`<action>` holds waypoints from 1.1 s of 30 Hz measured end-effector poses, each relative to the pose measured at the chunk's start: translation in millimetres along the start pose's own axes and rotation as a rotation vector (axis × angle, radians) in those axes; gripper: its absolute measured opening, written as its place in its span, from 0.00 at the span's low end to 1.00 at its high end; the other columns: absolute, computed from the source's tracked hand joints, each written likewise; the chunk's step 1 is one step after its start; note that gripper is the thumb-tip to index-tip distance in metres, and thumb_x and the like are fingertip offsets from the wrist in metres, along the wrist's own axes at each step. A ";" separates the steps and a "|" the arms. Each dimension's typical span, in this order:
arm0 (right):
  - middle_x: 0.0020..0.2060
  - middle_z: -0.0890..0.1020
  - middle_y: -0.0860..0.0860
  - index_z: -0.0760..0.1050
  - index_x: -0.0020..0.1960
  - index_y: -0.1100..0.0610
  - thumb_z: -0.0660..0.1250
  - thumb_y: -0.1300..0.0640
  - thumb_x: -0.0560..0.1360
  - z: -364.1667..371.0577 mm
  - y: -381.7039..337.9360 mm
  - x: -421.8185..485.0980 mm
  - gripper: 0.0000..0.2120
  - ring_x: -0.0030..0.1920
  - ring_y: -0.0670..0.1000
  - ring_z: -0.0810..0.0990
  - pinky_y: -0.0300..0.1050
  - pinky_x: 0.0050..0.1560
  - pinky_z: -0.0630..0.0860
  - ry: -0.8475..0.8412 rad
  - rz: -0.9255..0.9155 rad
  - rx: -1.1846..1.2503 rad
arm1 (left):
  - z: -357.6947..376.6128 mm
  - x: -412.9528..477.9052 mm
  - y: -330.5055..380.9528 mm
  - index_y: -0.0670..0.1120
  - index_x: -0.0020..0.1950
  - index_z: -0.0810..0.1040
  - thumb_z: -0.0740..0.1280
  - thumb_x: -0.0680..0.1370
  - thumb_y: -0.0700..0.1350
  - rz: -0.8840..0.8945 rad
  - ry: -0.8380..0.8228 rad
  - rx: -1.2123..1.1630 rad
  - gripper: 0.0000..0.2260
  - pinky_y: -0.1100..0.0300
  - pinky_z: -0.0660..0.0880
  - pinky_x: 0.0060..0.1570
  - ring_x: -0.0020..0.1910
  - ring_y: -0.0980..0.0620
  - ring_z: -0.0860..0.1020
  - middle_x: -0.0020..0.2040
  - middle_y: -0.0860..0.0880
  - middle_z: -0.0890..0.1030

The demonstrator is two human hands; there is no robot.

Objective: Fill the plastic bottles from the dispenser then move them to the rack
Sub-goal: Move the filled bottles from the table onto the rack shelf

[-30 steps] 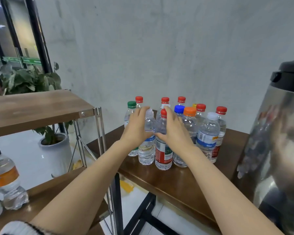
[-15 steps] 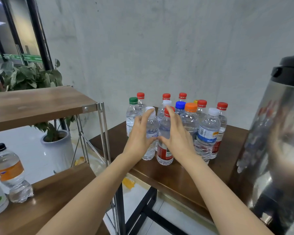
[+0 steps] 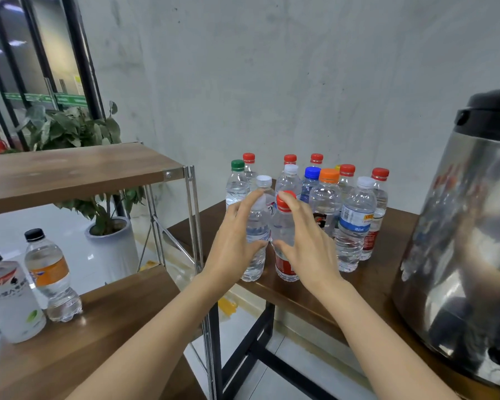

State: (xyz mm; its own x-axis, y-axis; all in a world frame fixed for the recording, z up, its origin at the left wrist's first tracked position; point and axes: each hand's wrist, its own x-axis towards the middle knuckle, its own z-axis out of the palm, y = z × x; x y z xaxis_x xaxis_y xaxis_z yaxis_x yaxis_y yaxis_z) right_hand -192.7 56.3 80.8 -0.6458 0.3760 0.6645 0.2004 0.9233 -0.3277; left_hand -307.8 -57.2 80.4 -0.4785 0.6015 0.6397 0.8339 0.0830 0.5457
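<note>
Huge steel dispenser [image 3: 459,226] hogging the right end of the dark table [image 3: 387,287], well off to the right of both hands. Wooden rack [image 3: 70,174] over on the left, with two black-capped bottles [image 3: 51,272] sitting on its lower shelf. Crowd of capped bottles [image 3: 355,220] standing upright at the table's far-left corner, dead ahead. Left hand [image 3: 231,249] wrapped round the white-capped bottle [image 3: 256,226], thumb in front, fingers reaching round the far side. Right hand [image 3: 309,249], same deal on the red-capped bottle [image 3: 283,232] just beside it. Both bottles vertical, bases seemingly on the table. Can't really tell fill levels, tbh. Probably dispenser first, so a carry to the right, shorter for the right hand; rack closer to the left. Worth minding the neighbours packed right behind.
</note>
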 end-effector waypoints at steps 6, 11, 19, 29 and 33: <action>0.75 0.63 0.45 0.47 0.76 0.37 0.75 0.55 0.73 -9.3 -38.5 -25.7 0.46 0.66 0.52 0.75 0.53 0.54 0.78 -0.056 -0.068 0.071 | -38.4 -46.4 3.2 0.68 0.71 0.59 0.80 0.67 0.39 -0.070 0.012 -0.006 0.45 0.80 0.61 0.58 0.62 0.65 0.69 0.68 0.54 0.71; 0.74 0.61 0.38 0.46 0.75 0.34 0.75 0.54 0.73 8.4 -78.8 -43.1 0.46 0.70 0.45 0.69 0.49 0.60 0.75 -0.165 -0.095 0.220 | -79.0 -90.5 -8.5 0.66 0.73 0.59 0.81 0.66 0.40 -0.138 0.055 0.069 0.46 0.75 0.63 0.60 0.62 0.69 0.67 0.68 0.58 0.70; 0.70 0.66 0.41 0.47 0.74 0.35 0.74 0.55 0.73 81.1 -149.2 -47.8 0.44 0.64 0.49 0.76 0.53 0.58 0.77 -0.285 -0.165 0.387 | -143.6 -138.9 -58.0 0.65 0.73 0.59 0.80 0.67 0.39 -0.296 0.145 0.209 0.45 0.77 0.65 0.52 0.58 0.66 0.68 0.66 0.56 0.72; 0.71 0.67 0.45 0.53 0.76 0.41 0.74 0.54 0.73 199.0 -186.2 0.6 0.40 0.64 0.50 0.76 0.48 0.57 0.77 -0.407 -0.082 0.546 | -165.2 -134.6 -146.4 0.57 0.76 0.61 0.78 0.71 0.40 -0.548 0.267 0.255 0.40 0.67 0.64 0.58 0.68 0.52 0.70 0.73 0.51 0.69; 0.71 0.69 0.49 0.57 0.77 0.47 0.75 0.57 0.72 231.6 -183.6 18.3 0.40 0.65 0.51 0.75 0.44 0.59 0.73 -0.399 -0.089 0.569 | -160.9 -120.7 -180.6 0.53 0.76 0.63 0.79 0.69 0.39 -0.587 0.317 0.280 0.40 0.70 0.66 0.55 0.67 0.49 0.72 0.73 0.47 0.70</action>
State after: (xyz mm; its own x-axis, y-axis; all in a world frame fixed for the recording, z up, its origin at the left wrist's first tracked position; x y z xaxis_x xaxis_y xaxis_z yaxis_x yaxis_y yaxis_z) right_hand -411.9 -124.5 -2.4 -0.8849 0.1424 0.4435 -0.2124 0.7239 -0.6564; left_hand -444.9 -272.6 -8.2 -0.8904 0.1399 0.4331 0.4341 0.5475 0.7155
